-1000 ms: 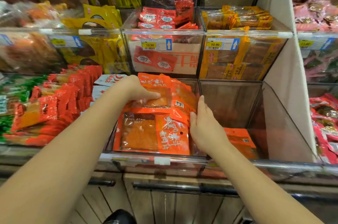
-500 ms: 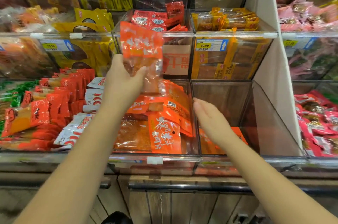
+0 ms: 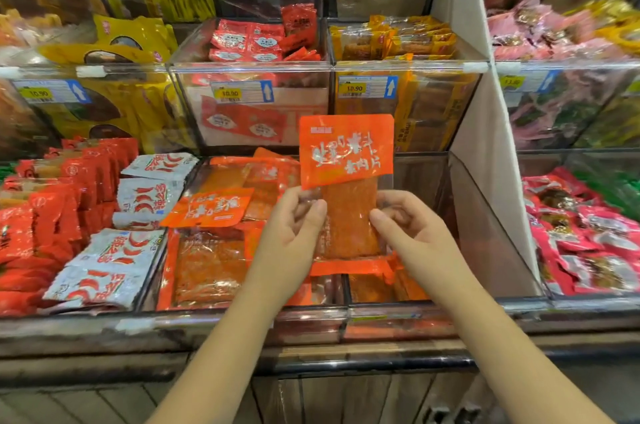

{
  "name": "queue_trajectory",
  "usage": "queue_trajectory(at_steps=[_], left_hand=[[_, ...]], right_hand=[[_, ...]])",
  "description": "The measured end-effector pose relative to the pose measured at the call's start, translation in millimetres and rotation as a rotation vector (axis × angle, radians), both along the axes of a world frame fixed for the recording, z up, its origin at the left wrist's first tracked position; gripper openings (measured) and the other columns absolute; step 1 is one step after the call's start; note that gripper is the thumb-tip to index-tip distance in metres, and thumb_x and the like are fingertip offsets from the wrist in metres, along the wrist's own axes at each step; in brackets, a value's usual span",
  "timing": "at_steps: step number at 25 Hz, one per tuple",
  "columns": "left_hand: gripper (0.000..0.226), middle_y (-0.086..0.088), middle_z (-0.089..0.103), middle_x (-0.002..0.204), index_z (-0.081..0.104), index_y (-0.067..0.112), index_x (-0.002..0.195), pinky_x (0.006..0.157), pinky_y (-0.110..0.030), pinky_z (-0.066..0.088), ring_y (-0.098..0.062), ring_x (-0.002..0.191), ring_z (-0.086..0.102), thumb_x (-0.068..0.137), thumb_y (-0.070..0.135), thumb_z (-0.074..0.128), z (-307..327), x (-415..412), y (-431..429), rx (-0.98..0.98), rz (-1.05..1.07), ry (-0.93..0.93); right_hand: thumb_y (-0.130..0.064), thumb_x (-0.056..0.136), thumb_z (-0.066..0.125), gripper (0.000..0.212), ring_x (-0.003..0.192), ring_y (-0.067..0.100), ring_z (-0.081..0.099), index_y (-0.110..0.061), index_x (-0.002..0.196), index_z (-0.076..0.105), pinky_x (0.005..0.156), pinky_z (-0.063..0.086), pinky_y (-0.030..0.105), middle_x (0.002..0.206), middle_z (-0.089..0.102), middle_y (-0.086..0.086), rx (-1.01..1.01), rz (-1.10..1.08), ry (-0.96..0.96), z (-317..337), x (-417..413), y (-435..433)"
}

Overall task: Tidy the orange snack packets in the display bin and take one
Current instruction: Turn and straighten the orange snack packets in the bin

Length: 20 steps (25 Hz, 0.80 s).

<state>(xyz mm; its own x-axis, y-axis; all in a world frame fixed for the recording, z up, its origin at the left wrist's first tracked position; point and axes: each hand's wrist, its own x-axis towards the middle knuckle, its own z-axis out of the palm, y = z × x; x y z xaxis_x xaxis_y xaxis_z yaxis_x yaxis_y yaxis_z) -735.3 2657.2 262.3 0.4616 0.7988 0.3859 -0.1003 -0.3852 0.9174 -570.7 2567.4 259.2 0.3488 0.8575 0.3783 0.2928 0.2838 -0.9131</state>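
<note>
My left hand [image 3: 294, 233] and right hand [image 3: 412, 233] are raised side by side. Each pinches one side edge of a flat orange plastic snack packet [image 3: 346, 153] with white lettering and a clear lower window. I hold it upright between them, lifted out above the clear acrylic display bin [image 3: 242, 314]. Just beyond my left hand, the other orange packets [image 3: 207, 209] lie in that bin, one flat at the front and one tilted across the rest. A few more lie low in the bin to the right. Beside them on the left sit white foil packets printed with red chillies [image 3: 138, 195]. On the tier behind, a clear bin holds small red packets [image 3: 256, 42] above a yellow price tag [image 3: 231, 93].
</note>
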Motion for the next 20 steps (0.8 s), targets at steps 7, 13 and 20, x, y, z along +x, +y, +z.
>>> queue_trajectory(at_steps=[7,13,20], left_hand=[[0.015,-0.005,0.074,0.106,0.062,0.023,0.116,0.072,-0.037,0.059,-0.027,0.091,0.068,0.102,0.026,0.056,-3.2,-6.7,-5.4,-0.113,-0.002,-0.029],[0.016,0.003,0.077,0.102,0.064,0.022,0.115,0.075,-0.04,0.061,-0.022,0.092,0.072,0.101,0.027,0.058,-2.6,-7.2,-5.7,-0.156,0.011,-0.014],[0.021,0.002,0.077,0.1,0.059,0.028,0.118,0.071,-0.023,0.057,-0.011,0.087,0.07,0.098,0.026,0.063,-4.9,-6.7,-5.6,-0.144,-0.009,-0.067]], right_hand=[[-0.02,0.1,0.06,0.016,0.069,0.004,0.062,-0.027,0.112,0.067,0.067,0.052,0.02,0.07,0.065,-0.015,-0.014,0.044,0.071,-5.9,0.3,-3.4],[-0.037,0.093,0.064,0.02,0.074,0.012,0.064,-0.027,0.11,0.07,0.072,0.056,0.033,0.079,0.071,-0.005,-0.065,0.052,0.111,-7.4,1.5,-4.7],[-0.033,0.097,0.061,0.015,0.075,0.015,0.066,-0.026,0.107,0.069,0.071,0.058,0.03,0.081,0.071,-0.004,-0.052,0.039,0.091,-7.5,2.3,-6.1]])
